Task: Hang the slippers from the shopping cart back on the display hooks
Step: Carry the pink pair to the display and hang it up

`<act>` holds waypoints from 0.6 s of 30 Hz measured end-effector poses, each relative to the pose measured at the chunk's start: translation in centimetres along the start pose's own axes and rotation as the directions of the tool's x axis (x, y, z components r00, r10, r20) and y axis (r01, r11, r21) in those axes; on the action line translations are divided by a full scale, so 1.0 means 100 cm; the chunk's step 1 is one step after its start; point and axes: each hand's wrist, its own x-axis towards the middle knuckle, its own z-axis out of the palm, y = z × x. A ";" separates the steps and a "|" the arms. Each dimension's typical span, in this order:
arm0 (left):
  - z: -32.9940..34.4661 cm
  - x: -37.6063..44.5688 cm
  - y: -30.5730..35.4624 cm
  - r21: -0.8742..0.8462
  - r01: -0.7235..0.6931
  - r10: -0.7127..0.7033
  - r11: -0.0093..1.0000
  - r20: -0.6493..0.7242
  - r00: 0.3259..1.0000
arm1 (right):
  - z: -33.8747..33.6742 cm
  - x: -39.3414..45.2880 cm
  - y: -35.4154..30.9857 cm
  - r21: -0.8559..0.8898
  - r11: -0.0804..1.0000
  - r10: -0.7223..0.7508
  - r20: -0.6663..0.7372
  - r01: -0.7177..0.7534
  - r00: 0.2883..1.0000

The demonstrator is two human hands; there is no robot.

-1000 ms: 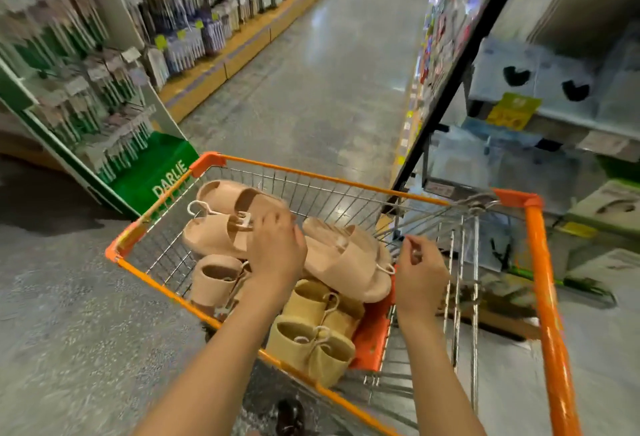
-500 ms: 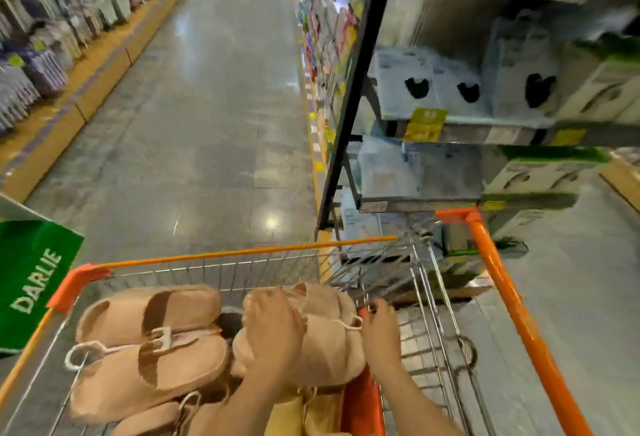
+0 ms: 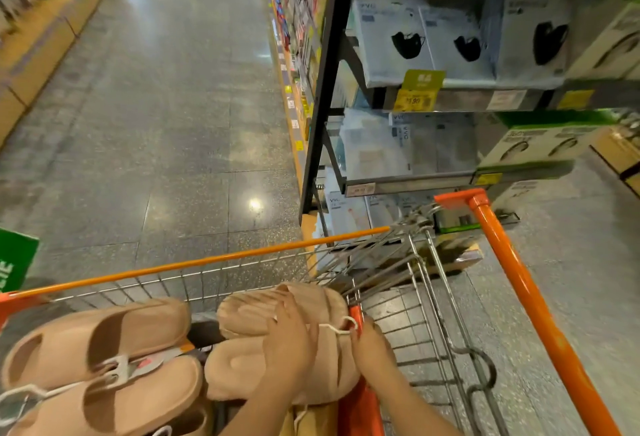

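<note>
An orange-rimmed wire shopping cart [image 3: 207,262] fills the bottom of the view. In it lies a beige slipper pair [image 3: 249,311], soles up, tied to a white plastic hanger hook. My left hand [image 3: 289,349] rests on top of this pair and grips it. At the pair's right end, my right hand [image 3: 372,349] pinches the white hanger hook [image 3: 341,328]. A second beige slipper pair [image 3: 104,366] with a white hanger lies to the left in the cart. Yellowish slippers peek out underneath. No display hooks are in view.
A dark shelf unit [image 3: 323,89] with grey mask boxes [image 3: 415,37] stands right of the cart's front. The cart's orange handle bar [image 3: 526,297] runs along the right. A grey tiled aisle [image 3: 173,123] stretches ahead. A green sign [image 3: 14,259] stands at the left edge.
The view has swung up and right, toward the aisle and shelf. My left hand went from the left pair to the right pair, and my right hand closed on its hanger hook.
</note>
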 end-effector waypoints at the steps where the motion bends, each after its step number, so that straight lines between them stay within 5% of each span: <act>1: 0.002 0.001 0.001 -0.063 0.016 -0.013 0.998 0.054 0.998 | 0.001 0.003 -0.002 -0.035 0.999 0.023 -0.016 -0.024 1.000; 12: 0.023 0.017 -0.004 -0.364 0.202 -0.155 0.909 0.153 0.976 | 0.009 0.019 -0.017 -0.009 0.984 0.174 -0.138 -0.177 0.975; 18: 0.017 0.010 -0.002 -0.402 0.193 -0.141 0.895 0.155 0.978 | 0.013 0.011 -0.015 0.014 1.000 0.024 -0.181 -0.022 0.983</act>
